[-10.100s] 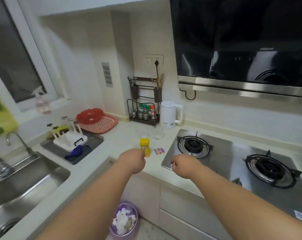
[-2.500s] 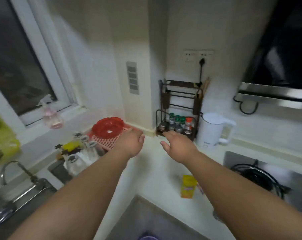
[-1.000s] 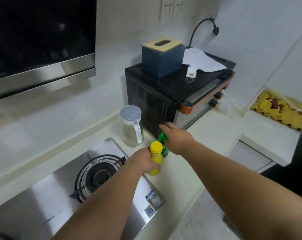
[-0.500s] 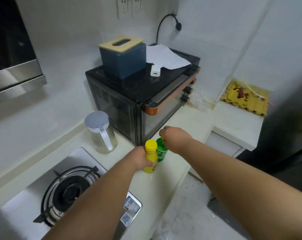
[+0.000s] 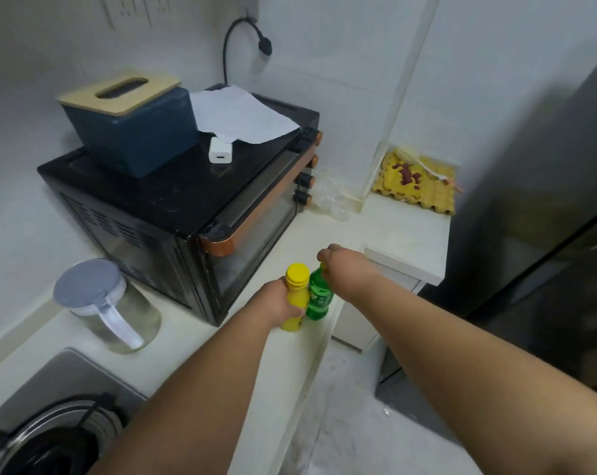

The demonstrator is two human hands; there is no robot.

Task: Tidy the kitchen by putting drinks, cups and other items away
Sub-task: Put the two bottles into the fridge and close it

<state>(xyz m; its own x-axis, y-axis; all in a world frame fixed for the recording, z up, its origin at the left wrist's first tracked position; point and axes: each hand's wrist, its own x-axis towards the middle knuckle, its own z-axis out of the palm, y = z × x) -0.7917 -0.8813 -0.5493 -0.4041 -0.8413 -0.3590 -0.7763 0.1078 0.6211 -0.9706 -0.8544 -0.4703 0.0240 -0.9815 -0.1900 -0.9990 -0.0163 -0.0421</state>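
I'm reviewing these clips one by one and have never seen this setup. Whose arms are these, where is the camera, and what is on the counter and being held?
No machine here: a person wears a wide-angle camera on the head, looking down at their own bare arms. The left hand grips a yellow bottle; the right hand grips the top of a green bottle beside it. Both bottles stand near the edge of a pale counter. Also there: a black oven carrying a blue tissue box, a lidded clear jug and a gas burner.
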